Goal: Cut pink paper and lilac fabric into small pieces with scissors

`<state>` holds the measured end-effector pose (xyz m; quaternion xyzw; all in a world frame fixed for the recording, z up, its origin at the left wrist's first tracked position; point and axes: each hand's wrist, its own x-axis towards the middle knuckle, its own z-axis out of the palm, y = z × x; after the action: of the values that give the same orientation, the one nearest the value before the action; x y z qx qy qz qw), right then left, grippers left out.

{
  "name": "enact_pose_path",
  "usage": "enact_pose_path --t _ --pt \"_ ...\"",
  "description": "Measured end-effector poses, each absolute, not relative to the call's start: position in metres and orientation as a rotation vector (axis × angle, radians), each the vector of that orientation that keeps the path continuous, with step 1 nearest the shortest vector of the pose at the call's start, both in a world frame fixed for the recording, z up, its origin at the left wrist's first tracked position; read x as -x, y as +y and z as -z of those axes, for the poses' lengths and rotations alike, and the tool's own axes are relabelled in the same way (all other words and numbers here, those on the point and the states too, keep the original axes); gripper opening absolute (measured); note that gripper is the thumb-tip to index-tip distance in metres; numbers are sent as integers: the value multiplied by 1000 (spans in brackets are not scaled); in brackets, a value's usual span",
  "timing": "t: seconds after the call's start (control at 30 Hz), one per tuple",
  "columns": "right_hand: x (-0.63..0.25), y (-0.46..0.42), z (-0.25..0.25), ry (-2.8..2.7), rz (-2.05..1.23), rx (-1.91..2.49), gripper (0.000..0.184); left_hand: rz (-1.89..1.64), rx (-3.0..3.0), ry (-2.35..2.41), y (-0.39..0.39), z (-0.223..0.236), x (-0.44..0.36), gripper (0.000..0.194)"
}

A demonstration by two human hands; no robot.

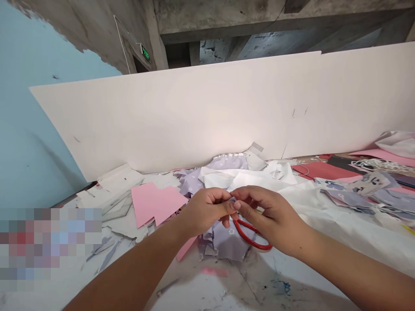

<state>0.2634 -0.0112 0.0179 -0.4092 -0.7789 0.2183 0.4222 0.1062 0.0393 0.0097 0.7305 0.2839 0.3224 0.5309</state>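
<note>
My left hand [210,209] and my right hand [274,216] meet in front of me, fingertips pinched together. Between them shows a bit of a small greyish-lavender scrap [232,199], mostly covered by the fingers; it looks like cloth. Just below the hands lies a stack of lavender fabric pieces [231,244] with white flowers. Red-handled scissors [259,247] rest there, partly under my right hand, their blades hidden. More lavender flowered fabric [191,181] is heaped behind my left hand.
Pink paper [154,203] and pale scraps [121,209] lie to the left. White cloth [311,194] spreads behind and right, near patterned fabric pieces [359,192] and a red sheet [327,170]. A tall white board [207,116] stands along the table's back.
</note>
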Motion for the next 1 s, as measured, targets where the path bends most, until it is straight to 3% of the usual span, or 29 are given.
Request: enact_pose_path --t 0.17,0.37,0.67,0.8,0.9,1.0 --pt "-268 -5 -12 -1915 -363 1074 20 -768 -1809 772 35 -9 -109 21" --pt "-269 -4 -8 -1867 -392 1151 15 -719 -1877 827 30 -9 -109 23" --pt "-267 5 -5 -1532 -1054 1061 20 -745 -1718 704 30 -9 -111 21" --pt "-277 17 0 -1691 -843 1255 21 -791 -1679 710 33 -10 -111 20" --pt "-286 27 11 -2102 -484 1752 17 -815 -1671 749 34 -10 -111 20" --pt "-291 35 22 -2263 -368 1995 11 -859 -1664 766 35 -9 -111 19"
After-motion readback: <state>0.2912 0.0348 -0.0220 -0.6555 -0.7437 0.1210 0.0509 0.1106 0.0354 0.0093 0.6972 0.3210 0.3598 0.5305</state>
